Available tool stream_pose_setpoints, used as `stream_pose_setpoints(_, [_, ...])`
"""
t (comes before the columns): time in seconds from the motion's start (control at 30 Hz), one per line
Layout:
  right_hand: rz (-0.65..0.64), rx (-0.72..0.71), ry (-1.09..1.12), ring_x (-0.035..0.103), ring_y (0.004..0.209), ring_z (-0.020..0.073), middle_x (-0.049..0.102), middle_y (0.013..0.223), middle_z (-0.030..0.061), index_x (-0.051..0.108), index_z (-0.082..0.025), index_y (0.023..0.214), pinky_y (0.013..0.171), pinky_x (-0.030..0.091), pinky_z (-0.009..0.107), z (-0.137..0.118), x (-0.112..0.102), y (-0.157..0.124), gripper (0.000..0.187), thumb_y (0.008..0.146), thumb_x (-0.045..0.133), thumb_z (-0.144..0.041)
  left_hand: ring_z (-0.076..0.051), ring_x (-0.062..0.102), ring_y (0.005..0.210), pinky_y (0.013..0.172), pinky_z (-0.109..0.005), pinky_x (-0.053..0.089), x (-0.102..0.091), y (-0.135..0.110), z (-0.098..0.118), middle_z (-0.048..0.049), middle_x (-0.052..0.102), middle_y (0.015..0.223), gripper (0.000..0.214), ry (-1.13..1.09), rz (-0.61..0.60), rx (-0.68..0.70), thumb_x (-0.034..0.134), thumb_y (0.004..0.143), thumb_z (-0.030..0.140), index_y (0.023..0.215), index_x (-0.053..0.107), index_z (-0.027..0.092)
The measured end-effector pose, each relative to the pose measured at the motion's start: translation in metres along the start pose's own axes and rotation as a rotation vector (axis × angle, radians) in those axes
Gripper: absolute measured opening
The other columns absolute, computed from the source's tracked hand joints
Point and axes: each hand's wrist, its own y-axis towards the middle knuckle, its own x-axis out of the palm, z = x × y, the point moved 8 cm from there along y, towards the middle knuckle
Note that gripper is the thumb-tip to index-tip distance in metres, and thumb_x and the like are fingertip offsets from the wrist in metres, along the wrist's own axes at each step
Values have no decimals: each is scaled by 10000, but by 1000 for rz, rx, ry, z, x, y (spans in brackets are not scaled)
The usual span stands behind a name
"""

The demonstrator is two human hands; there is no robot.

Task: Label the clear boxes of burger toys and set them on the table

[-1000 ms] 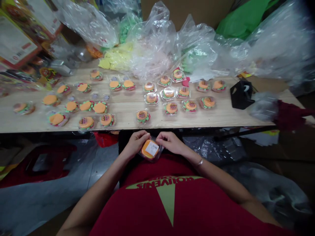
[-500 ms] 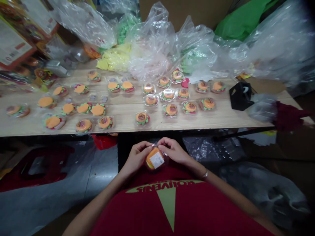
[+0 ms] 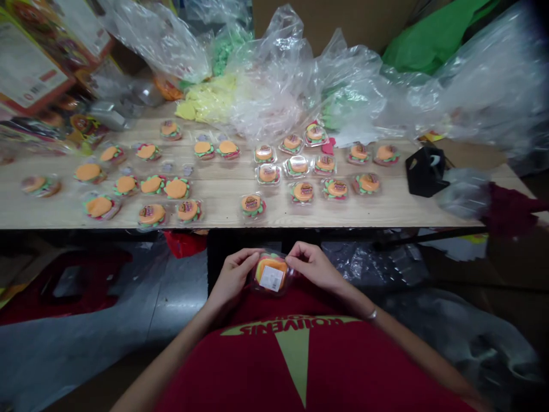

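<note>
Both my hands hold one small clear plastic case (image 3: 271, 273) with an orange burger-shaped piece and a white label inside, just above my red shirt and below the table's front edge. My left hand (image 3: 232, 276) grips its left side with curled fingers. My right hand (image 3: 313, 266) pinches its right edge. Several more burger cases (image 3: 253, 205) lie spread over the wooden table (image 3: 223, 189) in front of me.
Crumpled clear plastic bags (image 3: 274, 86) with yellow and green pieces pile up at the table's back. A black tape dispenser (image 3: 424, 170) stands at the right, next to a dark red cloth (image 3: 508, 207). Printed cartons (image 3: 30, 74) lean at the far left. A red stool (image 3: 64, 283) sits under the table.
The case has turned in my hands from tilted to more level, label still facing me. Both hands stay closed on it at my lap.
</note>
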Motion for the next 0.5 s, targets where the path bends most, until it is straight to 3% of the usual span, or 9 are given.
stream_pose_setpoints(0.13, [-237, -103, -46, 532, 681, 112, 607, 771, 6, 611, -150, 833, 619, 411, 230, -31, 11, 9, 109, 829, 585, -256, -131, 549, 704, 624, -226, 422, 12, -3, 30, -27, 624, 782, 207, 291, -132, 162, 643, 783, 323, 882, 741, 170])
stream_pose_setpoints(0.23, [-344, -108, -119, 530, 673, 112, 618, 770, 13, 627, -141, 841, 608, 405, 229, -44, 19, 11, 115, 835, 577, -244, -136, 544, 704, 628, -232, 417, 22, -13, 45, -27, 614, 747, 190, 414, -185, 210, 624, 786, 305, 823, 736, 156])
stream_pose_setpoints(0.5, [-338, -102, -212, 509, 638, 107, 604, 719, 9, 617, -142, 766, 560, 374, 221, -55, 25, -3, 112, 831, 569, -220, -148, 562, 646, 611, -253, 428, 34, -27, 47, -46, 666, 719, 200, 449, -275, 103, 629, 753, 320, 749, 685, 127])
